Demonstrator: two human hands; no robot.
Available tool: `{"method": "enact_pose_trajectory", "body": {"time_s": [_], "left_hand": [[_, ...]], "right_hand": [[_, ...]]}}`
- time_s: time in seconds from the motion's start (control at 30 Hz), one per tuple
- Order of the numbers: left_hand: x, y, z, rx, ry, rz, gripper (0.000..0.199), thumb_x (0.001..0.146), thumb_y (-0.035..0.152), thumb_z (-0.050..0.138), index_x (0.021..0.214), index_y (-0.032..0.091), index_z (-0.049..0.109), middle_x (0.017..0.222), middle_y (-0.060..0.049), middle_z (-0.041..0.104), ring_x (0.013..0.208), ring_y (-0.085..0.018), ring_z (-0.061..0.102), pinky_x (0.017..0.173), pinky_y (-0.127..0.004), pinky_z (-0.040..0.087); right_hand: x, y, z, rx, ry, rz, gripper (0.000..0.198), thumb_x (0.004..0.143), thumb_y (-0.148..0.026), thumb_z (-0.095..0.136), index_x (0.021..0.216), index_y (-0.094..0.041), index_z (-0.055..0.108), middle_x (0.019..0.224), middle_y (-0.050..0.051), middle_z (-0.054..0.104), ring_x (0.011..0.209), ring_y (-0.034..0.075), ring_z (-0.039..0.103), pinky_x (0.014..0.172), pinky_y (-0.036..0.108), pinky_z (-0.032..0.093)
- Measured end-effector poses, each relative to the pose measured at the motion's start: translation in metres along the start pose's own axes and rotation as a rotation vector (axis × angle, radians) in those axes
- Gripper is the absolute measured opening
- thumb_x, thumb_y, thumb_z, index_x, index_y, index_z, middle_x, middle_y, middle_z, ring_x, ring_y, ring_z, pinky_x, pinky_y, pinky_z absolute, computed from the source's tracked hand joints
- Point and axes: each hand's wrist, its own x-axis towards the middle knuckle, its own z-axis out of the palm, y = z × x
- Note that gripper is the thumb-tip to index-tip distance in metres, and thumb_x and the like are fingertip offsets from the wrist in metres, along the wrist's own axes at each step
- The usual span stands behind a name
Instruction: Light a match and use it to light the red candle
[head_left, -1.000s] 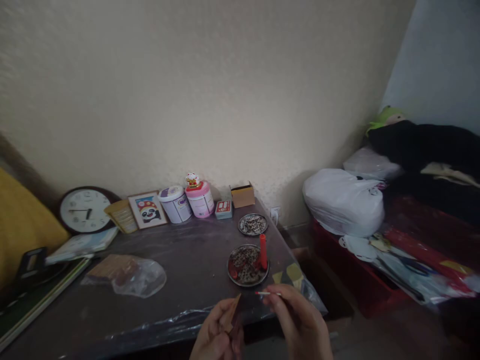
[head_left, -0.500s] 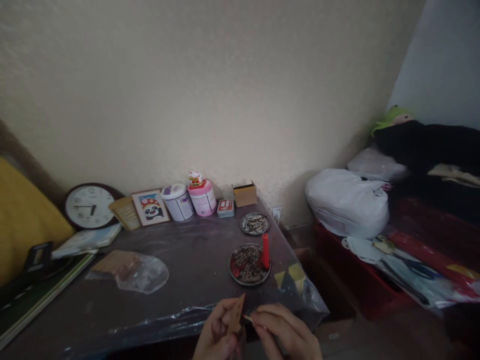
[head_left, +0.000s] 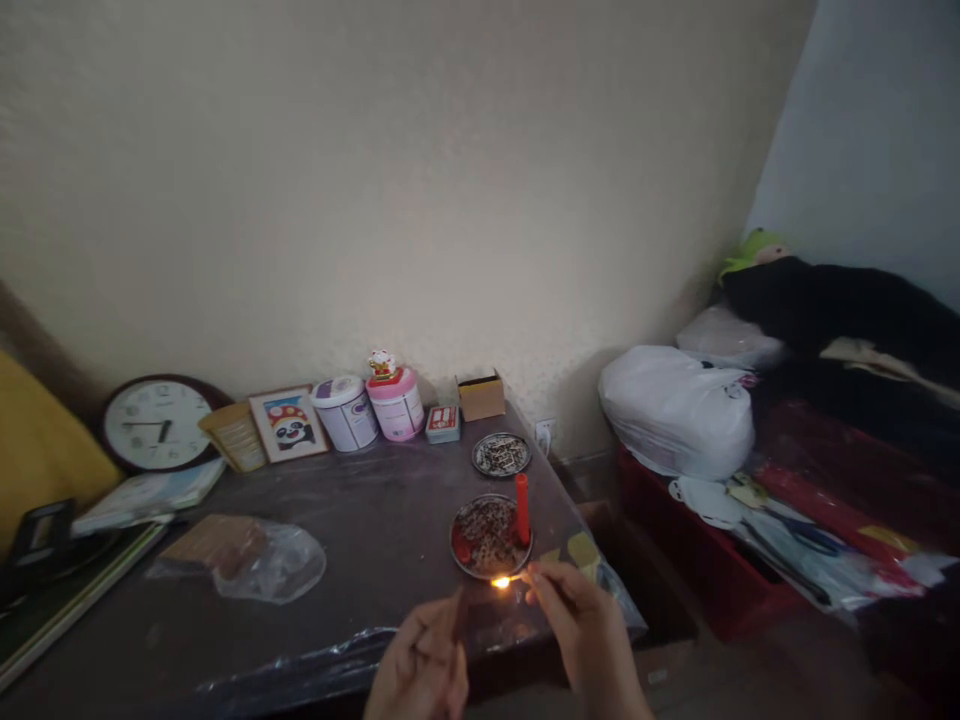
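Cream textured wall [head_left: 420,200]; dark plastic-covered table [head_left: 360,540]; dim light; red chest [head_left: 697,560] right.

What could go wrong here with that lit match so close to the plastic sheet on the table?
The right hand pinches a burning match just above the thin plastic sheet that covers the table; a dropped match or spark could melt or ignite it. The flame sits near the fingertips, so it may burn them before reaching the red candle. The left hand holds the matchbox close to the flame, which could flare up.
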Motion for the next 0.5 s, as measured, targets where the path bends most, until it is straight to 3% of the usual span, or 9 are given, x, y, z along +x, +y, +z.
{"method": "enact_pose_trajectory", "body": {"time_s": [0.1,0.2,0.5], "left_hand": [[0.010,0.013,-0.014,-0.130,0.181,0.067,0.035,0.060,0.040,0.082,0.087,0.021,0.071,0.056,0.006,0.046,0.047,-0.006,0.040,0.043,-0.020,0.032],[0.016,0.025,-0.021,-0.202,0.316,0.114,0.030,0.066,0.038,0.078,0.088,0.019,0.071,0.058,0.006,0.041,0.052,-0.007,0.039,0.045,-0.020,0.036],[0.021,0.031,-0.023,-0.190,0.388,0.168,0.036,0.067,0.037,0.077,0.096,0.017,0.070,0.060,0.007,0.038,0.052,-0.007,0.036,0.043,-0.018,0.036]], "right_hand": [[0.006,0.003,-0.003,0.069,0.028,0.068,0.036,0.082,-0.051,0.058,0.077,-0.017,0.070,0.066,0.005,0.067,0.066,0.021,0.063,0.061,0.025,0.051],[0.009,0.006,-0.004,0.070,0.018,0.071,0.039,0.084,-0.051,0.054,0.074,-0.017,0.069,0.064,0.005,0.062,0.064,0.019,0.059,0.058,0.025,0.048],[0.016,0.005,-0.007,-0.056,0.032,-0.012,0.039,0.088,-0.045,0.051,0.064,-0.019,0.065,0.056,0.001,0.054,0.057,0.016,0.051,0.054,0.023,0.041]]}}
